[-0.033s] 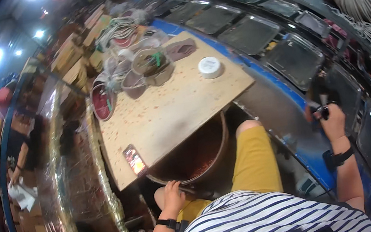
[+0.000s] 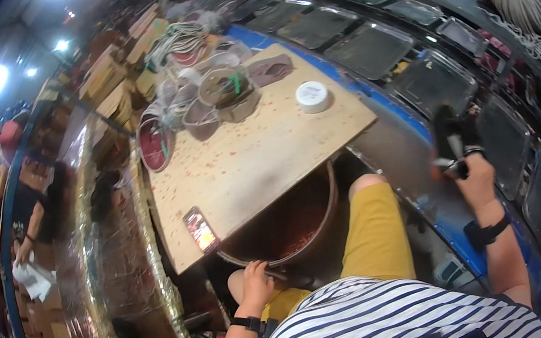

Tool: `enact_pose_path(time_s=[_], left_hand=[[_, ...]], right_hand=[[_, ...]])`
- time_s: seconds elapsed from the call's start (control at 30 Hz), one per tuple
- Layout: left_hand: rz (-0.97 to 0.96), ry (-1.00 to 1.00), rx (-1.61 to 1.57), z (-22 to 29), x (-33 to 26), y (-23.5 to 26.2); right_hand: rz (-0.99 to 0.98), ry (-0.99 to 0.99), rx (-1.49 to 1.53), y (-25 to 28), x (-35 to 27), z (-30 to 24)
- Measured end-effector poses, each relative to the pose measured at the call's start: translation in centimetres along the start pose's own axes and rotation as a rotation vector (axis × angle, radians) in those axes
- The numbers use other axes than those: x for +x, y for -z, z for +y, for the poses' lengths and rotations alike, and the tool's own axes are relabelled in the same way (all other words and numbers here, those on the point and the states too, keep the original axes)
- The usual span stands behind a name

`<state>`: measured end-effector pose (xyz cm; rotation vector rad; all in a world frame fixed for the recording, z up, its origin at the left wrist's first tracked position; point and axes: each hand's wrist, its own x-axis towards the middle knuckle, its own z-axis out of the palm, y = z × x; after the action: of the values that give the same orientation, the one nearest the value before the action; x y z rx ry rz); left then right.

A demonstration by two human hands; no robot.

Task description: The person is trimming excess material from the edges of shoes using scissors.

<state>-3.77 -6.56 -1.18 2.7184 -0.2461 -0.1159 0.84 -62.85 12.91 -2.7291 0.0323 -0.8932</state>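
Observation:
At the lower middle, my left hand [image 2: 255, 287] is closed beside my knee, close to the rim of a big round tub [image 2: 333, 194] with reddish bits inside. A short dark rod-like piece sticks out by its fingers; what it is, I cannot make out. My right hand [image 2: 478, 177] is closed on a black object with a pale band [image 2: 451, 140], held up over the blue-edged surface at the right. Motion smears that object, so its kind is unclear. A board [image 2: 262, 163] covers part of the tub and carries a phone [image 2: 201, 230] with a lit screen.
On the board lie a round white tub [image 2: 312, 96], clear bags, several rolled straps [image 2: 226, 91] and reddish crumbs. Dark framed panels [image 2: 372, 50] line the right. Plastic-wrapped stacks [image 2: 81, 270] stand left, where another person's arm [image 2: 32, 228] shows. Coiled pale cords [image 2: 521, 9] hang far right.
My right hand has shifted slightly left and down, and the black object in it has turned, now showing its pale band. The left hand stays by the tub's rim.

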Motion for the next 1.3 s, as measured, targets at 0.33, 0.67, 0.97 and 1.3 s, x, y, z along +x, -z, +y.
enact_pose_path(time_s=[0.33, 0.67, 0.97, 1.3], left_hand=[[0.171, 0.04, -0.185, 2.1, -1.9, 1.5], [0.311, 0.116, -0.557, 5.5, 5.0, 3.5], [0.116, 0.274, -0.055, 6.2, 11.3, -1.3], [0.227, 0.593, -1.413, 6.6, 2.7, 6.0]], right_hand=[[-0.422, 0.623, 0.537, -13.4, -0.5, -24.3], [-0.642, 0.536, 0.579, -11.7, -5.0, -25.5], [-0.593, 0.118, 0.684, -9.2, -4.5, -23.5], [-0.905, -0.019, 0.699, -8.4, -3.0, -26.0]])
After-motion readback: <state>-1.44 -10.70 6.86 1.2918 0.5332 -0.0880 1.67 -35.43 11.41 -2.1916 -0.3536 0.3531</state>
